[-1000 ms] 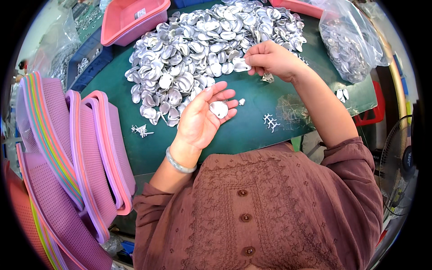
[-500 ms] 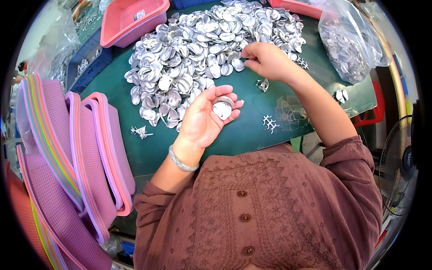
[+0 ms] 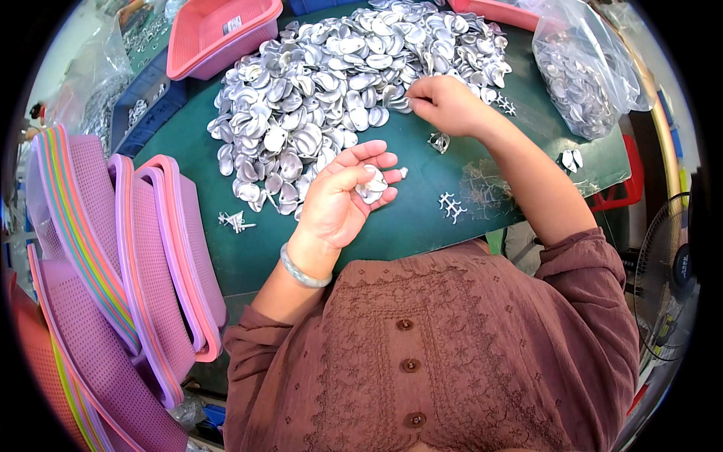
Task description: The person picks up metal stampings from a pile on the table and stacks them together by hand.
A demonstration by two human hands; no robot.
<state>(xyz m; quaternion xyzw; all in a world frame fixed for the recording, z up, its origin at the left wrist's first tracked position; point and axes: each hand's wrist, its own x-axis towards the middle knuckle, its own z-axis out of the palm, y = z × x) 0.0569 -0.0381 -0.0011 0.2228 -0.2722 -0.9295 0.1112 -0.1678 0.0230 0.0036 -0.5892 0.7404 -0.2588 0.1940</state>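
At the centre of the frame I observe a silver metal disc (image 3: 370, 188) on the fingers of the left hand (image 3: 335, 197), the thumb pressed over it. Up and to the right, the fingertips of the right hand (image 3: 448, 107) meet a second disc (image 3: 395, 100); whether they pinch it I cannot tell. Beyond lie the disc pile (image 3: 324, 83), upper centre, on a green table (image 3: 279, 252), and purple baskets (image 3: 154, 264), left.

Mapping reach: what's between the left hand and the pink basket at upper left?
A heap of silver pieces on the green table, head view.
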